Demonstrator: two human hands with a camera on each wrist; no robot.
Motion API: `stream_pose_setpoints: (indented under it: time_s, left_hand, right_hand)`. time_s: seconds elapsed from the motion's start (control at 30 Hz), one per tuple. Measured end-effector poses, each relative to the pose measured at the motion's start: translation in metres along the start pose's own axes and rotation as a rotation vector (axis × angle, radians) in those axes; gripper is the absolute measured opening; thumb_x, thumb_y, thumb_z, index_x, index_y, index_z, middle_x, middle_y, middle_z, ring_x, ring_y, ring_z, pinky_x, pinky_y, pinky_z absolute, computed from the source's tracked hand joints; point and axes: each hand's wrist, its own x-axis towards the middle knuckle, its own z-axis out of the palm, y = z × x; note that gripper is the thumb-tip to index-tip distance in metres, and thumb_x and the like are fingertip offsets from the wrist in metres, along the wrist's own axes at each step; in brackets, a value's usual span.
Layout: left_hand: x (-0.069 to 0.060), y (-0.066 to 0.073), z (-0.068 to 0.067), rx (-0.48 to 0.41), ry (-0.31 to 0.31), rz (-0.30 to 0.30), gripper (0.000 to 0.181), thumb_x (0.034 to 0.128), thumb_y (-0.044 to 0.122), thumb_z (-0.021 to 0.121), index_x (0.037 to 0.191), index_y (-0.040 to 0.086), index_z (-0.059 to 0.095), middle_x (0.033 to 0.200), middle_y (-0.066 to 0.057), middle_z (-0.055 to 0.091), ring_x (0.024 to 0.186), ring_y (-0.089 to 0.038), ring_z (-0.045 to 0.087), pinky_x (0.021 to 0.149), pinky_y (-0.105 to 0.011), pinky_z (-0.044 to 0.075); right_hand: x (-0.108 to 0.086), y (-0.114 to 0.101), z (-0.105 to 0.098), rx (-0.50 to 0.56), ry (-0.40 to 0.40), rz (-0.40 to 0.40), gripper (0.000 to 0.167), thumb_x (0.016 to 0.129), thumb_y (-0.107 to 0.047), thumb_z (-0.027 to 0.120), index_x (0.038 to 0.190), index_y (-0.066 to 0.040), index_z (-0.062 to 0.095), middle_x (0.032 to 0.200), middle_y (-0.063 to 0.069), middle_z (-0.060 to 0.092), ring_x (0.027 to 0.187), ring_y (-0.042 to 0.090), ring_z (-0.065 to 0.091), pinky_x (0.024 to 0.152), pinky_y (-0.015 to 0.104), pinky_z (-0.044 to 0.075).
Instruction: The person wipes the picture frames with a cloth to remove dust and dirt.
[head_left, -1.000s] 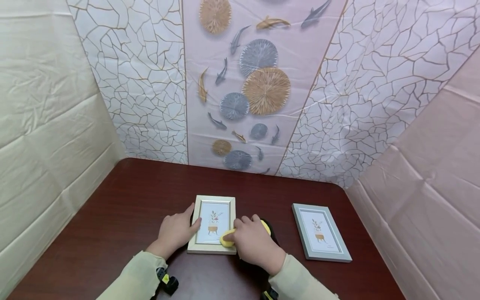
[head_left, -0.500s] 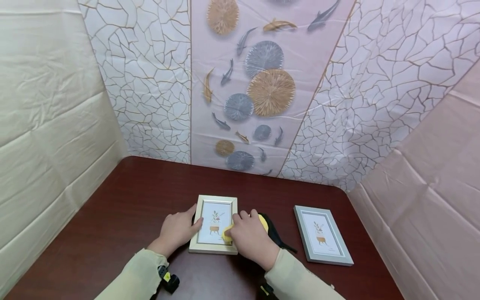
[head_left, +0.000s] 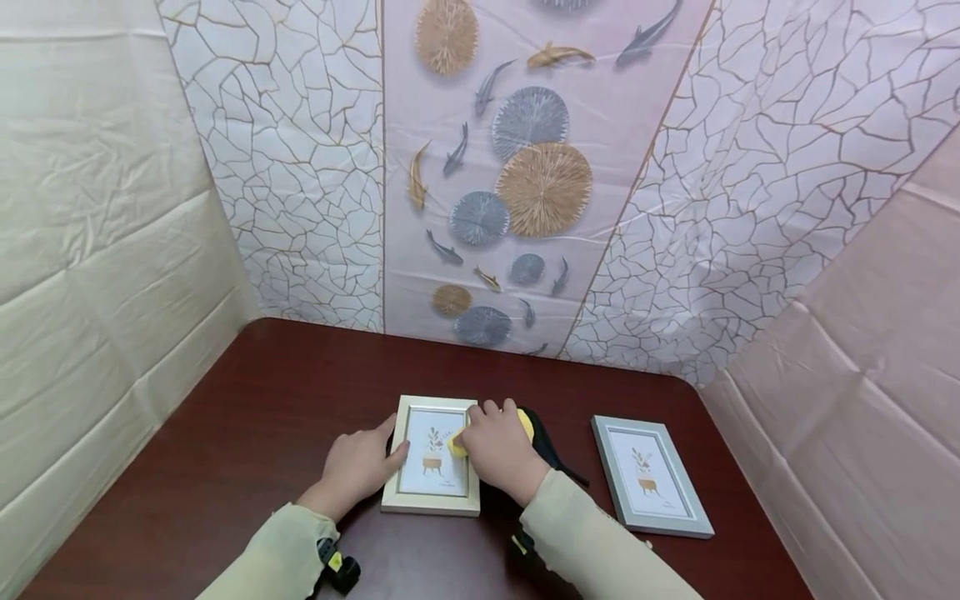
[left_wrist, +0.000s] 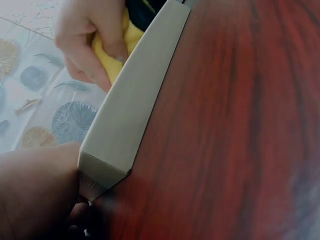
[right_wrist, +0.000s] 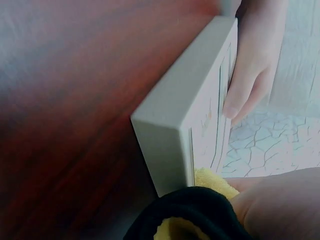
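Two hands at work here, two picture frames on the counter (head_left: 315,358), and one cloth (head_left: 456,444) in play! The left hand (head_left: 357,467) grips the cream frame (head_left: 433,471) by its left side, thumb over the front, and the right hand (head_left: 498,442) has the yellow-and-black cloth pinched, yellow part touching the picture near its right side. That cream frame lies face up, right in front of the person, between the two hands. And look right: the grey frame (head_left: 652,477), well apart, face up, on its own, seen by the head camera alone! One potted plant printed in each, so two plants in all

Over to the left wrist view, and there's the plain lower edge of the cream frame, side-on, with the right thumb pressing into yellow cloth behind it. Now the right wrist view: a dark fold of cloth looms up close, yellow lining inside, just beside the frame's corner, a fold the head view barely catches, and the left thumb rests across the frame's far border
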Motion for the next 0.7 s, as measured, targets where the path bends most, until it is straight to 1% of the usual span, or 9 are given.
stream_pose_setpoints:
  time_s: [0.13, 0.2, 0.37, 0.47, 0.57, 0.7]
  left_hand:
    - [-0.001, 0.001, 0.002, 0.005, -0.002, 0.002, 0.069, 0.1091, 0.049, 0.062, 0.162, 0.005, 0.054, 0.059, 0.002, 0.056, 0.066, -0.027, 0.065, 0.079, -0.052, 0.056]
    - [-0.001, 0.001, 0.002, 0.010, -0.004, 0.003, 0.069, 0.1094, 0.049, 0.062, 0.162, 0.006, 0.054, 0.058, 0.002, 0.055, 0.065, -0.026, 0.064, 0.080, -0.052, 0.056]
    - [0.000, 0.002, 0.002, 0.010, 0.002, 0.004, 0.069, 0.1091, 0.049, 0.063, 0.162, 0.006, 0.055, 0.059, 0.002, 0.057, 0.062, -0.025, 0.062, 0.076, -0.050, 0.056]
    - [0.000, 0.001, 0.002, 0.012, 0.012, 0.006, 0.068, 0.1089, 0.049, 0.063, 0.161, 0.006, 0.056, 0.058, 0.003, 0.055, 0.060, -0.023, 0.060, 0.073, -0.049, 0.055]
    - [0.000, -0.001, 0.004, 0.008, 0.024, 0.017, 0.068, 0.1090, 0.049, 0.062, 0.161, 0.006, 0.056, 0.053, 0.003, 0.051, 0.053, -0.022, 0.055, 0.063, -0.046, 0.052]
    - [-0.001, -0.003, 0.004, 0.002, 0.037, 0.020, 0.068, 0.1093, 0.049, 0.062, 0.162, 0.006, 0.055, 0.048, 0.003, 0.047, 0.045, -0.020, 0.045, 0.052, -0.040, 0.041]
  right_hand:
    - [0.009, 0.005, 0.005, -0.003, -0.019, 0.023, 0.026, 0.107, -0.025, 0.070, 0.121, -0.040, 0.087, 0.092, 0.003, 0.063, 0.072, 0.020, 0.042, 0.074, 0.043, 0.040]
    - [0.013, 0.007, 0.007, 0.001, -0.032, 0.038, 0.024, 0.107, -0.025, 0.071, 0.119, -0.038, 0.088, 0.092, 0.003, 0.063, 0.074, 0.021, 0.044, 0.076, 0.044, 0.042]
    - [0.026, 0.012, 0.009, 0.010, -0.077, 0.065, 0.021, 0.108, -0.028, 0.071, 0.116, -0.036, 0.088, 0.093, 0.003, 0.063, 0.080, 0.023, 0.049, 0.083, 0.048, 0.045]
    - [0.033, 0.014, 0.013, 0.012, -0.102, 0.078, 0.021, 0.109, -0.029, 0.070, 0.116, -0.037, 0.088, 0.094, 0.002, 0.063, 0.082, 0.023, 0.049, 0.085, 0.049, 0.045]
    - [0.039, 0.016, 0.016, 0.010, -0.110, 0.088, 0.022, 0.109, -0.028, 0.070, 0.117, -0.038, 0.088, 0.095, 0.003, 0.064, 0.084, 0.023, 0.050, 0.086, 0.050, 0.046]
    - [0.044, 0.017, 0.019, 0.043, -0.106, 0.082, 0.026, 0.110, -0.023, 0.069, 0.121, -0.038, 0.087, 0.102, 0.004, 0.068, 0.088, 0.025, 0.054, 0.088, 0.052, 0.048]
